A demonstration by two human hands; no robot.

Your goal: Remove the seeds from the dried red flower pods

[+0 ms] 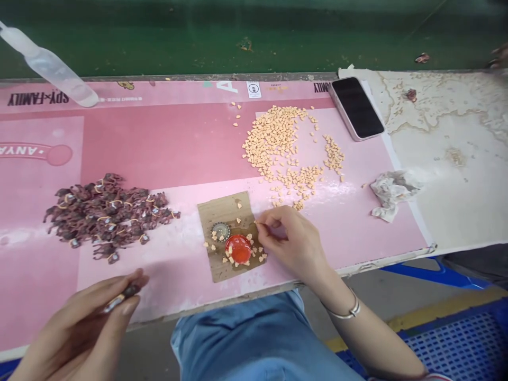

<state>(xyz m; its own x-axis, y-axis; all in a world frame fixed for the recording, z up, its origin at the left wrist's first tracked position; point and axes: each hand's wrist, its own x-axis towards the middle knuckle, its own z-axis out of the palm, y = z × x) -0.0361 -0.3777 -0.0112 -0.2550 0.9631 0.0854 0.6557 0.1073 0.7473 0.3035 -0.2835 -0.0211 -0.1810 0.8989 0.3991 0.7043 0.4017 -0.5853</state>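
Note:
My left hand (91,323) pinches a small dark-brown figurine (127,294) with a pale, shiny part between thumb and fingers, over the table's front edge. A heap of similar figurines (107,211), many with yellowish bands, lies just beyond it. At the right edge of a brown cardboard piece (222,206), my right hand (296,241) is closed in a pinch; a tiny beige piece seems to show at its fingertips. The cardboard carries a red cap (239,250) holding glossy red-orange contents, a grey metal bottle cap (220,232) and several scattered beige pieces.
Many tiny beige pieces (273,132) are spread beyond my right hand. A phone (359,108) lies at the back right, with a crumpled tissue (391,193) nearer. A translucent squeeze bottle (59,71) lies at the back left. A green surface (198,37) borders the table's far side.

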